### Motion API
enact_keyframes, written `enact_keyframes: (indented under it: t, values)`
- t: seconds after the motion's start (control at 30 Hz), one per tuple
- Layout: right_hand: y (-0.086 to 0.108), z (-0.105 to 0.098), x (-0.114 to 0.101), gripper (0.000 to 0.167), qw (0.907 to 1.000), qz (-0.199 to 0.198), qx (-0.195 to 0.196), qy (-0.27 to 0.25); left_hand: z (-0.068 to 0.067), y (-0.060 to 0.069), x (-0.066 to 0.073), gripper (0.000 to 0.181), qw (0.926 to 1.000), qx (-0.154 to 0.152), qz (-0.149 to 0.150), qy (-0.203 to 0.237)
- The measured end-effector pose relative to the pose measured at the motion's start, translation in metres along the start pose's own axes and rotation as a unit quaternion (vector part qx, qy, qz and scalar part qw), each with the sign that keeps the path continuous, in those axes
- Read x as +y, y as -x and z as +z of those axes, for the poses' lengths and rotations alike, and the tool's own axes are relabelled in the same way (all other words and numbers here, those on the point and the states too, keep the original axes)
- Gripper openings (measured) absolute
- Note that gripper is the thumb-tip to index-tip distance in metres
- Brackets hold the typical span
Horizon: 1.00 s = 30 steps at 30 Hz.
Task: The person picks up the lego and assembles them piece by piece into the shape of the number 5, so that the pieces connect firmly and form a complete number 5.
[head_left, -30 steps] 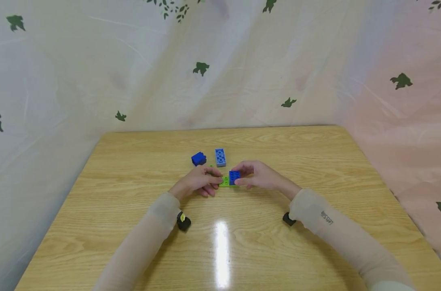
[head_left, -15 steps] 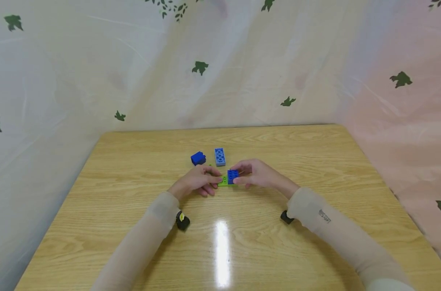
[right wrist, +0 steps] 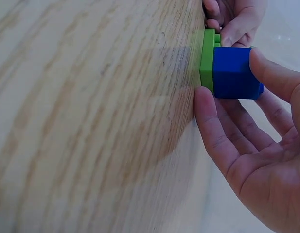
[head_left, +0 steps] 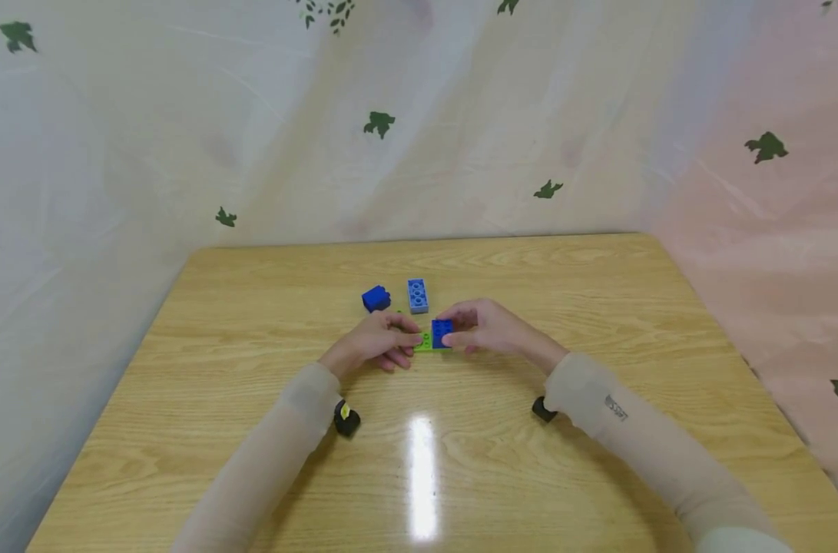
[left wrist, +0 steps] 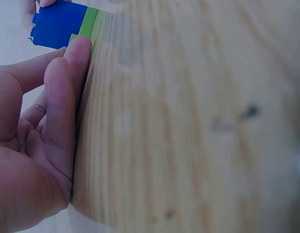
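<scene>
A flat green building-block plate [head_left: 424, 342] lies on the table between the two hands. On its right end sits a dark blue toy brick [head_left: 440, 332], studs up; the right wrist view shows the brick's base [right wrist: 232, 73] against the plate's top. My left hand [head_left: 377, 339] pinches the plate's left end, thumb on top, and covers that end. With thumb and fingers, my right hand [head_left: 493, 330] grips the blue brick, one fingertip low beside the plate. A bit of green shows behind the left hand's fingers; whether it belongs to the same plate I cannot tell.
Behind the hands, another dark blue brick [head_left: 375, 298] lies on its side. Right of it is a lighter blue brick [head_left: 417, 296], hollow underside up. The wooden table [head_left: 287, 284] ends at a patterned cloth backdrop [head_left: 460, 169].
</scene>
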State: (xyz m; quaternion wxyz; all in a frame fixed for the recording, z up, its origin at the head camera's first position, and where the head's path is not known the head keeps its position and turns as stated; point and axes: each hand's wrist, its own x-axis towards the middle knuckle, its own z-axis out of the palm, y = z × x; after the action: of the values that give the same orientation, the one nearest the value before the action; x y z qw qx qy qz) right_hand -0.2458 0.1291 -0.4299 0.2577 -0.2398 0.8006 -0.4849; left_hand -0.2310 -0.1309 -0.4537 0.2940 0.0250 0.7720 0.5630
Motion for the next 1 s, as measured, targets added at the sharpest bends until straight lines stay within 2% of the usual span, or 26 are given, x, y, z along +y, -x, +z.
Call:
enact_keyframes:
  t: [0.47,0.6,1.0]
  values:
    - [-0.0033,-0.0032,-0.0031,0.042,0.9993,0.033,-0.015,-0.008,-0.0019,0.0004,0.0015,0.032,1.0,-0.003,-0.003,-0.002]
    - [-0.0038,-0.0042,-0.0023,0.041,0.9994,0.031,-0.016,-0.006,-0.002,-0.0003,0.0023,0.032,1.0,-0.006,-0.003,0.001]
    - [-0.001,-0.003,-0.0033,0.039,0.9984,0.04,-0.019,-0.035,0.0028,0.0026,0.0035,0.031,0.9999,0.01,-0.003,-0.003]
